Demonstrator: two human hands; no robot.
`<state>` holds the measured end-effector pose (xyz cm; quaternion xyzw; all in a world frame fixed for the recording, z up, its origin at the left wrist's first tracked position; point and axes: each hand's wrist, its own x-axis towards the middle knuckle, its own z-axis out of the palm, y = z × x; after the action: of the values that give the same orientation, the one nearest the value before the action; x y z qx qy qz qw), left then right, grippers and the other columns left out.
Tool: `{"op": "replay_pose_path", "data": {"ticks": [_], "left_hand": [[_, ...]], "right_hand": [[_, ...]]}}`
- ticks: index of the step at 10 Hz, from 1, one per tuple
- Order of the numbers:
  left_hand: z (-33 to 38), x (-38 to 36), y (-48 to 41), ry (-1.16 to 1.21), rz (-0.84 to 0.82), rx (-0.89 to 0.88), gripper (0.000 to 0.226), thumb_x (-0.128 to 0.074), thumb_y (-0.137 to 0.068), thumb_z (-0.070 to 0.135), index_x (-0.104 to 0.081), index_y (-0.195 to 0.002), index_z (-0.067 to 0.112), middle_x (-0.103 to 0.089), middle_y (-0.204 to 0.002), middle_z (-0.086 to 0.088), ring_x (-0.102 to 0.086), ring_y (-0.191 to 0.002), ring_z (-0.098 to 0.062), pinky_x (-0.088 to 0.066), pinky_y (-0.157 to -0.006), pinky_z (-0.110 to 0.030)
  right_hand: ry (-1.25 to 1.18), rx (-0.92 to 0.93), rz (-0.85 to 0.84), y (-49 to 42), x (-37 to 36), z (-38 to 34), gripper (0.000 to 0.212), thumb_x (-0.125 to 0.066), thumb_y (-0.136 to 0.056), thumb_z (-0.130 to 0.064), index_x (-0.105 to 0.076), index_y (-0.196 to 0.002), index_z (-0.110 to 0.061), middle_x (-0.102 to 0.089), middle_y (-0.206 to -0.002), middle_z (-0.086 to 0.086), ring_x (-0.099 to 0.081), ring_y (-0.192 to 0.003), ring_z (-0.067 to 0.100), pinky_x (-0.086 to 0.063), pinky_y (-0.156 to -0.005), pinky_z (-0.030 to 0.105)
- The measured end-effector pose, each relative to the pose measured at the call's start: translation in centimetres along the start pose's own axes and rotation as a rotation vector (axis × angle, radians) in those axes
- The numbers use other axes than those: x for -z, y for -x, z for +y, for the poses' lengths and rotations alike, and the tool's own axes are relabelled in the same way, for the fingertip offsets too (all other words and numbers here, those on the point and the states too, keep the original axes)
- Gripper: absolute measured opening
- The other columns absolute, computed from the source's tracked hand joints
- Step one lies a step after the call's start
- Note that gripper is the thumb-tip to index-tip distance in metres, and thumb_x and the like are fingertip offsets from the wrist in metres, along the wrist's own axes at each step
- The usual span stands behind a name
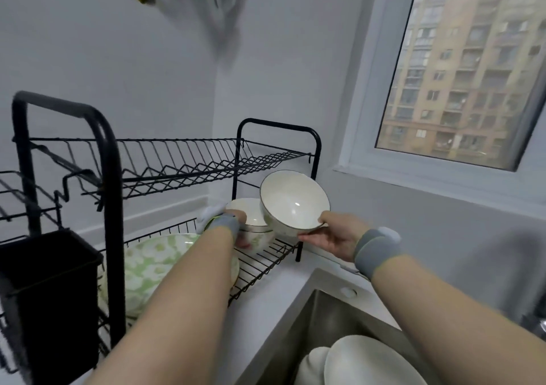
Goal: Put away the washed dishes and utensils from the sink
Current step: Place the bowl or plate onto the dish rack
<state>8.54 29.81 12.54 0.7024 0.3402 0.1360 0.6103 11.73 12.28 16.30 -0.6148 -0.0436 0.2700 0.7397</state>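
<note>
Lower tier [261,266]: bare wire only front-right. Upper shelf [177,160] overhead, green plate [147,260] left, patterned bowl [249,211] and tilted bowl [295,204] behind.

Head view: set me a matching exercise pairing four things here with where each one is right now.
Things:
1. tilted white bowl
2. green-patterned plate
3. white plates
4. black caddy

Places:
A. in the sink
B. on the lower tier of the rack
C. in the grip of the right hand
D. at the rack's left end

Pairs: 1-C, 2-B, 3-A, 4-D.
</note>
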Motion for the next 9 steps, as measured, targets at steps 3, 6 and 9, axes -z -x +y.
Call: {"op": "replay_pose_path", "data": {"ticks": [3,6,9], "left_hand": [[-0.5,-0.9,-1.7,0.064,-0.016,0.125,0.032,-0.026,-0.099,0.011,-0.043,-0.074,0.001,-0.061,-0.049,-0.015,-0.059,-0.052,-0.029,-0.055,-0.055,-0.035],[-0.7,-0.2,-1.4,-0.040,-0.045,0.096,0.018,-0.042,-0.091,0.000,-0.045,-0.074,-0.001,-0.059,-0.073,-0.013,-0.061,-0.076,-0.030,-0.050,-0.056,-0.030],[-0.9,0.6,-2.0,0.192,0.118,-0.011,0.046,-0.027,-0.097,0.038,-0.050,-0.084,0.000,-0.055,-0.074,-0.014,-0.059,-0.070,-0.030,-0.053,-0.073,-0.037]], "right_hand": [[-0.042,0.020,-0.018,-0.8,0.2,0.5,0.025,-0.027,-0.097,0.004,-0.035,-0.121,0.004,-0.042,-0.136,0.035,-0.046,-0.122,0.050,-0.050,-0.058,0.045],[0.105,0.024,0.023,-2.7,-1.4,-0.5,0.032,-0.032,-0.097,0.001,-0.036,-0.129,0.004,-0.044,-0.136,0.028,-0.053,-0.114,0.050,-0.059,-0.066,0.030],[0.373,0.076,0.084,-5.6,-2.7,-0.1,0.011,-0.043,-0.094,0.000,-0.042,-0.105,0.000,-0.049,-0.076,0.009,-0.057,-0.069,0.022,-0.056,-0.072,0.032]]}}
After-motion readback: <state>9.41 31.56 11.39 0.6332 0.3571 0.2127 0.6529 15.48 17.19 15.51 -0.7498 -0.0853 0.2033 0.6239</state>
